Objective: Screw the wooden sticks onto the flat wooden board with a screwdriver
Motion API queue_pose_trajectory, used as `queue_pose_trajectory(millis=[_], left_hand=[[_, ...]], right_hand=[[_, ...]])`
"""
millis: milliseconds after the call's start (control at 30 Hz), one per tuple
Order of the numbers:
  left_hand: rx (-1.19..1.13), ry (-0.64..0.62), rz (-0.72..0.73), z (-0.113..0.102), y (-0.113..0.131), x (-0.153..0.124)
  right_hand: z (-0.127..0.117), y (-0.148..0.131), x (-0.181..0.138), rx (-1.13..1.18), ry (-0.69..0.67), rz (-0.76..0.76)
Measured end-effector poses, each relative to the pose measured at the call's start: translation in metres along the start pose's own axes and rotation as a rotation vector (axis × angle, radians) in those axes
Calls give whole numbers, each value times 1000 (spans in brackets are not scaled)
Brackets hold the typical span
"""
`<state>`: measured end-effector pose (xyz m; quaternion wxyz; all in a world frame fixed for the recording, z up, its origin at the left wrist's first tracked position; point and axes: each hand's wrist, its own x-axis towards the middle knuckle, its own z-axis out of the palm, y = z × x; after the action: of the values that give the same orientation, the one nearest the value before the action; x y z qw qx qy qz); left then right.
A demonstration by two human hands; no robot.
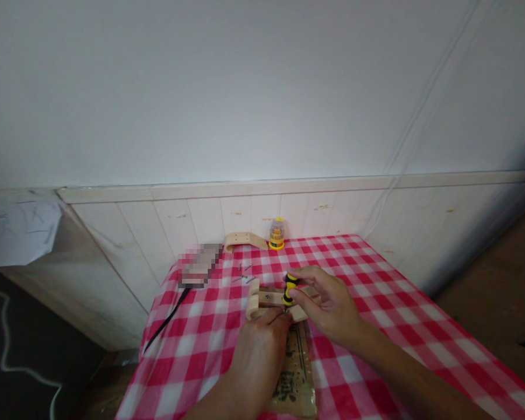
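My right hand (328,300) is closed around a black-and-yellow screwdriver (290,287), held upright with its tip down on a light wooden piece (262,299). My left hand (260,347) rests knuckles up at the near side of that wooden piece, fingers curled against it. The piece lies on the red-and-white checked tablecloth (376,274), partly over a brown printed packet (296,373). A few loose screws (244,273) lie just beyond the piece.
A curved wooden part (245,240) and a small yellow bit holder (277,234) stand at the table's far edge by the white panelled wall. A blurred device (199,265) with a black cable (166,321) lies at the left edge. Brown floor shows to the right.
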<state>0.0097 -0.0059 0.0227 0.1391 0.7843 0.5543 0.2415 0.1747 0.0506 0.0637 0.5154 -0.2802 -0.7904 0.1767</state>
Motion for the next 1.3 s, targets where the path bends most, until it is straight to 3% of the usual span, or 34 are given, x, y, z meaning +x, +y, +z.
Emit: queue_pose_trajectory(millis=[633,900,1300], left_hand=[[14,-34,-21,-4,4,0],[18,-41,-7,-5,3,0],[12,-18,1,-4,3,0]], right_hand=[[0,1,3,-19,16,-11],[-2,-1,4,-55,25,-85],[-2,-2,3,20,-12,37]])
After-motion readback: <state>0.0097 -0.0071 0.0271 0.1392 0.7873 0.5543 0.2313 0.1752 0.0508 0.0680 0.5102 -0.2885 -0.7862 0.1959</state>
